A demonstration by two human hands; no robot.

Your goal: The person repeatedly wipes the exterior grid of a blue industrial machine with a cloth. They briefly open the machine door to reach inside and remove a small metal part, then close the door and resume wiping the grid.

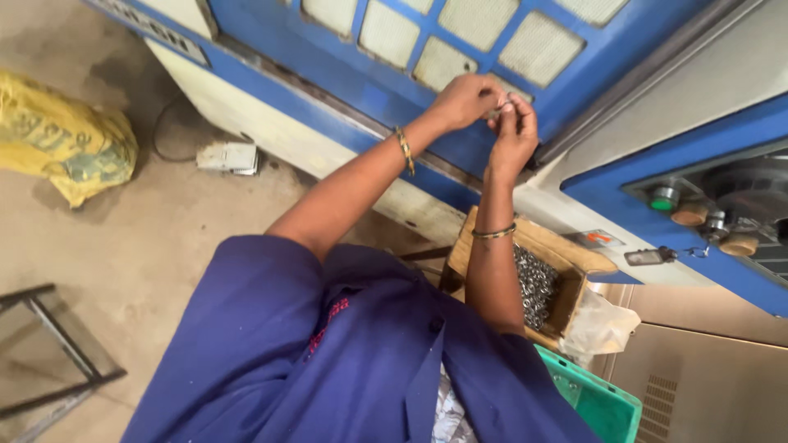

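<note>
Hands meet in the upper middle of the frame, raised in front of a blue machine door (492, 78) with mesh windows. Left hand (465, 100) and right hand (515, 135) have their fingers pinched together on a small metal part (502, 104); it is mostly hidden by the fingertips, so its shape cannot be told. Both wrists wear bangles, and blue sleeves fill the lower middle of the frame. Below the right forearm sits a wooden box (538, 246) full of small shiny metal rings (535, 283), with a clear plastic bag (599, 326) at its right and a green crate (599, 402) at the lower right. Round knobs (689, 213) show at the right edge, a yellow sack (61, 143) lies at upper left, and a grey metal frame (57, 353) stands at lower left
</note>
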